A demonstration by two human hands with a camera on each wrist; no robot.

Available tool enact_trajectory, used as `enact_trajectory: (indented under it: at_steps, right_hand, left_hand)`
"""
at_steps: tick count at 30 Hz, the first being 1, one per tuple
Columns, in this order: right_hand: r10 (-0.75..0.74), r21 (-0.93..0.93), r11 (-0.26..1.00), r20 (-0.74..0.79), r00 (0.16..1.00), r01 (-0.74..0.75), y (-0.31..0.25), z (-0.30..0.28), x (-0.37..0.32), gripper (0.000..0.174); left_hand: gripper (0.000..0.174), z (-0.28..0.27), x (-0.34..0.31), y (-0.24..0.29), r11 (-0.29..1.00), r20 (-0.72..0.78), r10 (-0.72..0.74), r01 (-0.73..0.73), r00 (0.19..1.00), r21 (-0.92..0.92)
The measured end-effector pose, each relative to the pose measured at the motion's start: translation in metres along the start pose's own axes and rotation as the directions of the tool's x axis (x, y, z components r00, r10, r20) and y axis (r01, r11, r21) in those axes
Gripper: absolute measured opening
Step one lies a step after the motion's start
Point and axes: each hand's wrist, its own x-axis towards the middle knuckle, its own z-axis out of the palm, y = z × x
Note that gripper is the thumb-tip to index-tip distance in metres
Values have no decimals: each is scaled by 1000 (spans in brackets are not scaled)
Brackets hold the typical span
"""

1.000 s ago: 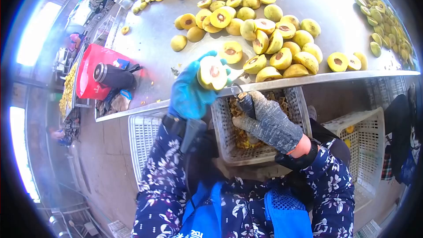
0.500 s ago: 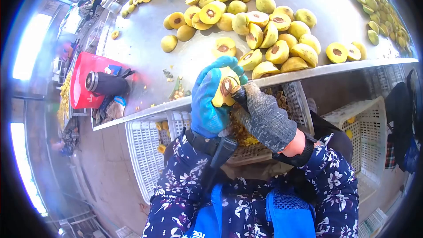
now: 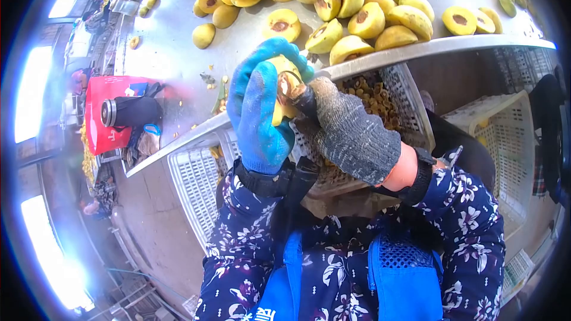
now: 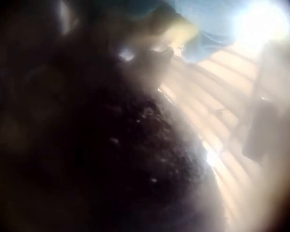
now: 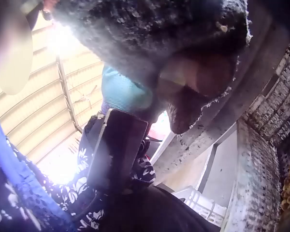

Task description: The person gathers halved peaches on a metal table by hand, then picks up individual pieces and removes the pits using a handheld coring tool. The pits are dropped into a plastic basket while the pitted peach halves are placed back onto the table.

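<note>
In the head view my left hand (image 3: 257, 116), in a blue glove, cups a yellow peach half (image 3: 281, 110) with the cut face turned toward the right hand. My right hand (image 3: 357, 131), in a grey knit glove, grips a black-handled pitting tool (image 3: 306, 102). Its curved metal loop sits at the pit in the middle of the cut face. Both hands meet over the table's front edge. The left wrist view is dark and blurred. From the right wrist, the grey glove (image 5: 159, 38) fills the top, with the blue glove (image 5: 123, 92) behind it.
Several peach halves (image 3: 369, 21) are heaped on the metal table (image 3: 169, 44). Under its edge stands a crate (image 3: 416, 107) holding scraps (image 3: 375, 104). White crates stand left (image 3: 193, 187) and right (image 3: 505, 160). A red bag (image 3: 101, 92) and a black thermos (image 3: 134, 111) lie at the table's left.
The hands came together, and the tool's loop went from apart to the pit of the peach half. The left hand turned the cut face toward the tool. The head view shifted too.
</note>
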Motion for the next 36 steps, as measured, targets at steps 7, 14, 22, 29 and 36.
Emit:
enact_trajectory:
  at_steps: [7,14,22,29,36]
  right_hand:
    - [-101,49,993,-81,992,105,5,5,1,31]
    - [-118,124,983,-140,983,135,0,11,2,32]
    - [-119,183,974,-79,990,132,-5,6,-5,34]
    - [-133,206,968,-57,989,142,-6,6,-10,39]
    - [-53,149,988,30,998,48,-3,7,-9,39]
  left_hand:
    - [36,2,1,-2,1000,-43,17,-18,999,-13]
    - [36,8,0,1,996,-85,69,-73,994,-46]
    - [35,7,-4,6,997,3,78,-78,997,-9]
    - [35,2,-9,4,990,3,124,-124,992,59]
    - [37,-4,-7,3,997,34,70,-70,997,10]
